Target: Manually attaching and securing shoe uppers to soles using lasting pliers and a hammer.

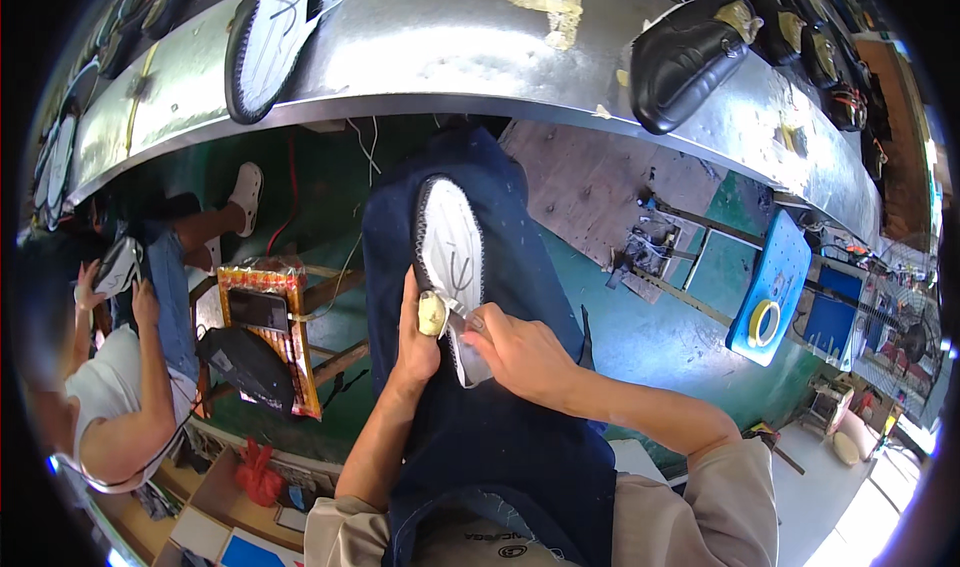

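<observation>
Across the top of the frame, a long metal bench, with a black shoe resting at the upper right. At the left edge, a co-worker, busy with another shoe. Down the middle, a dark blue apron spread over the lap. On it, at the centre of the frame, the shoe in hand, lying bottom up, with a white underside and dark stitching round the rim. Just below centre, left hand wrapped round the left side of that shoe, holding firm; opposite, right hand curled in from the right, fingers bunched narrow over the lower part. Cannot tell whether pinching anything there. Smallest, between the two hands, a rounded yellow piece and, touching or just beside the right fingertips, a pale strip, too small to make out. Judging by the pose, probably close handwork on the lower part of the underside, perhaps at the edge, apparently unfinished. Next, likely calling for a steady left hold, a sure fingertip grip on the right and careful pressure, without twisting the shoe on the lap.
</observation>
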Action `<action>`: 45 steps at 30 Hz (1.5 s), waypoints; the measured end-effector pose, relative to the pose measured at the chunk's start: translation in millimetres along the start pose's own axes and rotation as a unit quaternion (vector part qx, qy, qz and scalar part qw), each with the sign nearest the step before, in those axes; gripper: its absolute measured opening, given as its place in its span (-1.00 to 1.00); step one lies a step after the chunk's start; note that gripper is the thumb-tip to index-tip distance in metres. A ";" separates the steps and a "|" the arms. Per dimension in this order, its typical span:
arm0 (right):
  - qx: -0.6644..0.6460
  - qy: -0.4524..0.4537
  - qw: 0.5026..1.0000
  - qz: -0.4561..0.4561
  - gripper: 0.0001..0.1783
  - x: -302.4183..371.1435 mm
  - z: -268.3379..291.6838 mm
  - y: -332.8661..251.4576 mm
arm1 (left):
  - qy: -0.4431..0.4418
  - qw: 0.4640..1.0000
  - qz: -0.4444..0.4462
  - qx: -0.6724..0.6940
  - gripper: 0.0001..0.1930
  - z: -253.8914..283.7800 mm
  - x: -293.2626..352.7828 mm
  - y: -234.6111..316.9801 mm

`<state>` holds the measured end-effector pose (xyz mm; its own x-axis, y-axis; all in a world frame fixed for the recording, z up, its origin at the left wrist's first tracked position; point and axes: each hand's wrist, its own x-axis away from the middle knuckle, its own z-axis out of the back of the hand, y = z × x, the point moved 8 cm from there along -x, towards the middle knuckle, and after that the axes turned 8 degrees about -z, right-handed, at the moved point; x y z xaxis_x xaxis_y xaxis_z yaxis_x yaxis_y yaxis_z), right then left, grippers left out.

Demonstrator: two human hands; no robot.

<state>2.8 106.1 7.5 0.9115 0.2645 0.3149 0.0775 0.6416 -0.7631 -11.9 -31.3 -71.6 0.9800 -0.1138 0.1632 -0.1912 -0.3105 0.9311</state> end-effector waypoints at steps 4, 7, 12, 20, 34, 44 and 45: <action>-0.246 -0.220 0.917 -0.224 -0.64 -6.3 11.2 15.6 | -0.016 0.995 -0.026 -0.094 -0.42 -0.6 -1.5 9.0; -0.054 -0.272 0.955 -0.103 -0.64 7.4 38.7 18.8 | -0.056 0.964 -0.046 -0.256 -0.41 -6.7 -13.9 24.5; 0.260 -0.245 0.923 0.142 -0.66 24.0 15.7 -25.3 | -0.088 0.940 0.002 -0.331 -0.37 -16.7 -11.8 42.6; -0.021 -0.435 0.893 -0.117 -0.54 31.2 11.0 35.8 | -0.113 0.948 -0.082 -0.285 0.09 -22.7 21.9 34.6; -0.094 -0.298 0.939 -0.145 -0.64 -8.6 36.7 19.5 | 0.029 0.978 0.075 0.191 -0.30 -10.1 -10.7 25.0; -0.177 -0.101 0.970 -0.135 -0.64 -4.6 24.3 11.9 | -0.043 0.991 0.086 0.089 -0.43 -29.8 -6.3 28.9; -0.228 -0.113 0.949 -0.184 -0.62 0.1 17.3 14.3 | -0.028 0.996 0.078 0.013 -0.46 -29.8 -6.2 29.7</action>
<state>-2.9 127.8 6.4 0.6832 0.2642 0.6808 0.5874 0.3550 -0.7273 -22.0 -11.7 -35.2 0.9335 -0.2147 0.2870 -0.3437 -0.3083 0.8871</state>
